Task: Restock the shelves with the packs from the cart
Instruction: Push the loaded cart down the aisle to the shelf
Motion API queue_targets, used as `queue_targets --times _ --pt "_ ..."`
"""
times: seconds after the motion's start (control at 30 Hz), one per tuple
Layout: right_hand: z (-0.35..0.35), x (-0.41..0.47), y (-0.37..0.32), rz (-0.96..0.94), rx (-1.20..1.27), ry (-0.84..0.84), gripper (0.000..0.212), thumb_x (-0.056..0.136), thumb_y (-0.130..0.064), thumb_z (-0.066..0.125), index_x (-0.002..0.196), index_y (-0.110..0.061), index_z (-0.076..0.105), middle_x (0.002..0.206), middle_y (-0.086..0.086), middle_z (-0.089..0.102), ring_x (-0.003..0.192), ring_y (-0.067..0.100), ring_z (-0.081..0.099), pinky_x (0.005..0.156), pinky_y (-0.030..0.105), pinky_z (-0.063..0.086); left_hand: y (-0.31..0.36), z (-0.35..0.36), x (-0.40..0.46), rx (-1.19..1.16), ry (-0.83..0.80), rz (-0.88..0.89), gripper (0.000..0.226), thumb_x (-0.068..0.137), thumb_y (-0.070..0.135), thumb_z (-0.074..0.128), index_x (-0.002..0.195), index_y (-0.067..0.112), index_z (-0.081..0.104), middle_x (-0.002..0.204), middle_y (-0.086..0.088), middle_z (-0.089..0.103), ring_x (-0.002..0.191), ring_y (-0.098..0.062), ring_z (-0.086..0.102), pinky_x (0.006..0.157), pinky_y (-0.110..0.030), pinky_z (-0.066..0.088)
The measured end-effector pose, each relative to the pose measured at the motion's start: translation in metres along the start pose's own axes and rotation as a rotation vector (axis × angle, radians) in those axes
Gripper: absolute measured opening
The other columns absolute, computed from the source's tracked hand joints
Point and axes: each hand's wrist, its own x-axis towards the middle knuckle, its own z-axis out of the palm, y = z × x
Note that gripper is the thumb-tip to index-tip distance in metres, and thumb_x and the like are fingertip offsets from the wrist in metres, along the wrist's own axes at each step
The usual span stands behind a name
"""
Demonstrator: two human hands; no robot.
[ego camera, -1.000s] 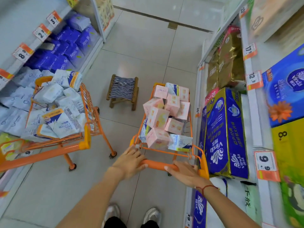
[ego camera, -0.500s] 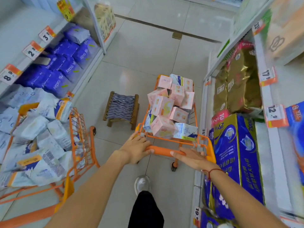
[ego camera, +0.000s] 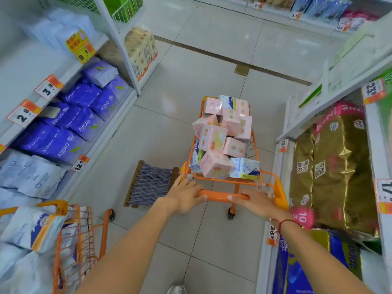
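In the head view both forearms reach forward and down to the orange cart. The left hand wraps over the left end of the orange handle bar, fingers curled round it. The right hand lies on the right part of the same bar with its fingers curled over the top and a red cord at the wrist. Both hands grip the bar.

The pink packs are heaped in the cart's basket just ahead of the hands, piled above the rim, with a few white-and-blue packs among them, one lying at the near right corner. None of the packs touches either hand.

A woven stool stands on the tiled floor just left of the cart, close beside the left hand. A second orange cart, full of pale packs, sits at the lower left. The left shelf holds purple packs; the right shelf holds gold bags.

Compared with half a second ago, the cart has gone further up the aisle: the stool, then ahead and to the left of it, is now level with the handle, the second cart has dropped lower in the frame, and the blue packs on the right shelf have slid to the bottom edge. The grip on the bar is unchanged.
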Motion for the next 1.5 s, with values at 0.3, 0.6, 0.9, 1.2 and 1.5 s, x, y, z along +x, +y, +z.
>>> queue_targets --times 0.3,0.6,0.9,1.2,1.5 --pt "-0.112 0.129 -0.019 -0.095 -0.091 -0.033 0.044 0.08 -0.076 0.039 0.077 -0.035 0.056 0.104 -0.001 0.063 0.114 0.018 0.045 0.104 0.041 0.02 -0.021 -0.077 0.088 -0.07 0.066 -0.168 0.042 0.1 0.048 0.024 0.128 0.026 0.046 0.125 0.001 0.048 0.133 -0.018 0.029 0.117 -0.039 -0.013" --pt "-0.209 0.25 -0.05 -0.259 -0.267 -0.095 0.049 0.076 -0.078 0.044 0.088 -0.034 0.063 0.107 -0.002 0.061 0.113 0.018 0.046 0.106 0.04 0.026 -0.03 -0.143 0.153 -0.277 0.106 -0.387 0.044 0.101 0.048 0.022 0.133 0.026 0.043 0.128 0.001 0.046 0.137 -0.019 0.025 0.115 -0.038 -0.014" --pt "-0.258 0.32 -0.099 -0.415 -0.36 -0.165 0.059 0.074 -0.078 0.047 0.082 -0.023 0.068 0.08 -0.007 0.064 0.088 0.009 0.056 0.096 0.034 0.032 -0.055 -0.17 0.187 -0.4 0.176 -0.528 0.06 0.093 0.06 0.01 0.135 0.03 0.039 0.13 0.006 0.046 0.135 -0.017 0.027 0.115 -0.039 -0.013" --pt "-0.312 0.4 -0.148 -0.572 -0.515 -0.232 0.046 0.074 -0.079 0.044 0.075 -0.035 0.058 0.072 -0.011 0.061 0.088 0.009 0.054 0.102 0.035 0.022 -0.078 -0.223 0.233 -0.616 0.242 -0.651 0.044 0.1 0.048 0.021 0.135 0.029 0.039 0.132 0.002 0.045 0.136 -0.022 0.026 0.116 -0.043 -0.011" --pt "-0.367 0.462 -0.168 -0.795 -0.702 -0.279 0.051 0.063 -0.089 0.037 0.066 -0.04 0.05 0.072 -0.015 0.055 0.085 0.006 0.052 0.105 0.034 0.022 -0.05 -0.254 0.289 -0.817 0.414 -0.872 0.039 0.098 0.05 0.03 0.126 0.033 0.049 0.12 0.006 0.055 0.127 -0.015 0.039 0.117 -0.037 -0.005"
